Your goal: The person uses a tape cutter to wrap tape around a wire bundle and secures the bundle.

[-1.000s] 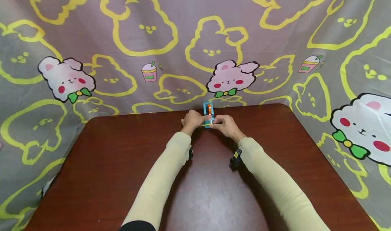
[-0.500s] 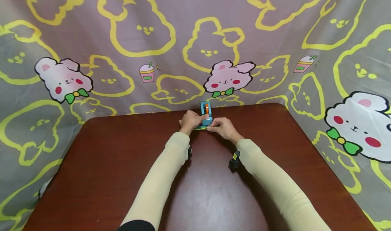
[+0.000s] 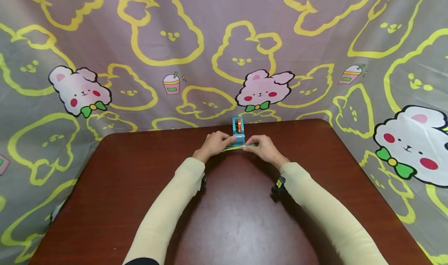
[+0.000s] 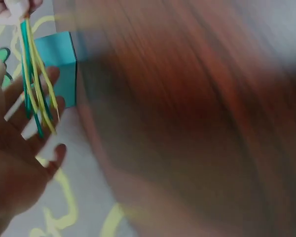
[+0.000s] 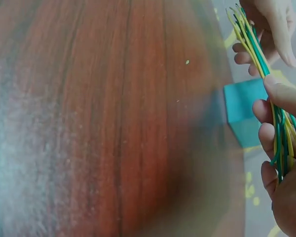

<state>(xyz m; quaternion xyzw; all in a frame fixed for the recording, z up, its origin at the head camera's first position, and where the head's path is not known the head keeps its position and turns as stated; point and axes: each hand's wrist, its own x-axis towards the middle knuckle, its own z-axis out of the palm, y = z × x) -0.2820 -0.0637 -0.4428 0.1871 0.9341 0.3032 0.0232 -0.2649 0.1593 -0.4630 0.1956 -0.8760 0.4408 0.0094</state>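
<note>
Yellow and green thin wires (image 3: 232, 148) form a loose bundle at the far side of the table. My right hand (image 3: 264, 148) pinches the bundle between thumb and fingers; in the right wrist view its looped part (image 5: 281, 133) lies along the palm. My left hand (image 3: 211, 145) is beside the wires' free ends (image 4: 39, 89), its fingers loosely spread behind them and its thumb apart. Whether those fingers touch the wires I cannot tell. Just behind both hands stands a blue tape dispenser (image 3: 239, 139) with an orange wheel.
The dark red-brown wooden table (image 3: 231, 210) stretches toward me. A patterned cloth (image 3: 196, 35) hangs behind it and along both sides. Small cameras (image 3: 279, 185) are strapped at the wrists.
My hands have drawn slightly apart, the left one moving left. The wires have come toward me from in front of the dispenser, and more of the dispenser shows. Wire now shows beyond my right fingers.
</note>
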